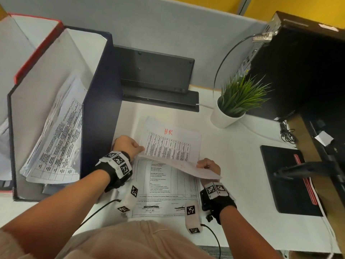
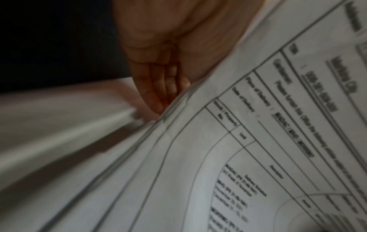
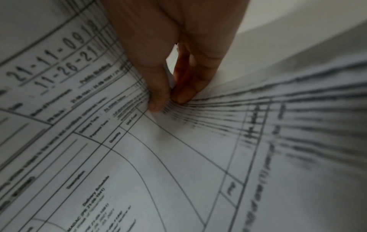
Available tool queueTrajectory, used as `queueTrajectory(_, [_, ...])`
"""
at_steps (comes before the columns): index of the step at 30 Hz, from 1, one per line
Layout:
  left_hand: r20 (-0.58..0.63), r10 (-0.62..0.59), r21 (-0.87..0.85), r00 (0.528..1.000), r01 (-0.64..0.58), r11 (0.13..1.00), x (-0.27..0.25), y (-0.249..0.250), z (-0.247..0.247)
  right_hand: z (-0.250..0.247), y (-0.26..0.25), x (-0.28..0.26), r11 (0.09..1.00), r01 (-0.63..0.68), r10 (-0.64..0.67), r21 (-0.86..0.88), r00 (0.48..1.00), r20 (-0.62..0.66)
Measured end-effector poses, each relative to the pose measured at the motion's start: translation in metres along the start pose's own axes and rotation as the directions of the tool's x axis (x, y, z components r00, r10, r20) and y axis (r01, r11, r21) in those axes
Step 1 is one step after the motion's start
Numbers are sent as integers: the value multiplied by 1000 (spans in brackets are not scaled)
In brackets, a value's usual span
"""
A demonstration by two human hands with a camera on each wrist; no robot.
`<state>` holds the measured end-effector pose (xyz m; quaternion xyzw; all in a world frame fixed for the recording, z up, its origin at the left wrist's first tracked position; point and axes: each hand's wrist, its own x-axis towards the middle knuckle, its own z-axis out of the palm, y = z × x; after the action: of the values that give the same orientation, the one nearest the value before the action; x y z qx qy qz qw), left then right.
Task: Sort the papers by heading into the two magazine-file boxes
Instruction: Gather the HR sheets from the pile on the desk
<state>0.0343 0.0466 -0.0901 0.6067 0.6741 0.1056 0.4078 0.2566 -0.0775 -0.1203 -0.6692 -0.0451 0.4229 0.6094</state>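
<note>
A sheet headed "H.R" in red carries a printed table and is lifted off the paper stack on the white desk. My left hand pinches its left edge. My right hand pinches its near right corner, thumb and fingers closed on the paper. The form below lies flat. A dark blue magazine-file box stands left of the stack, with tabled sheets leaning inside. A red-edged box stands further left.
A black stand or device sits behind the stack against the grey partition. A potted green plant stands at the right, with a computer tower beyond it. A black pad lies at the right. Cables trail near the desk's front edge.
</note>
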Motion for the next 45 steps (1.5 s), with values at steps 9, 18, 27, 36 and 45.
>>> queueTrajectory(9, [-165,239,-36,957,-248,968,-15,-1,3,-2,2,0,999,36,-35,-25,998,54])
queueTrajectory(18, [-30,87,-585,996,-88,806,-17,-7,7,-5,2,-7,842,271,-258,-467,962,94])
queueTrajectory(27, [135,30,-673,990,69,736,-21,6,2,10,-3,-9,757,266,-272,-596,959,83])
queueTrajectory(36, [55,356,-380,933,-310,871,-37,17,0,36,-35,-30,897,361,-371,-255,929,11])
queueTrajectory(45, [-221,522,-568,824,-544,618,-55,55,-35,50,-87,-54,788,604,-612,118,790,35])
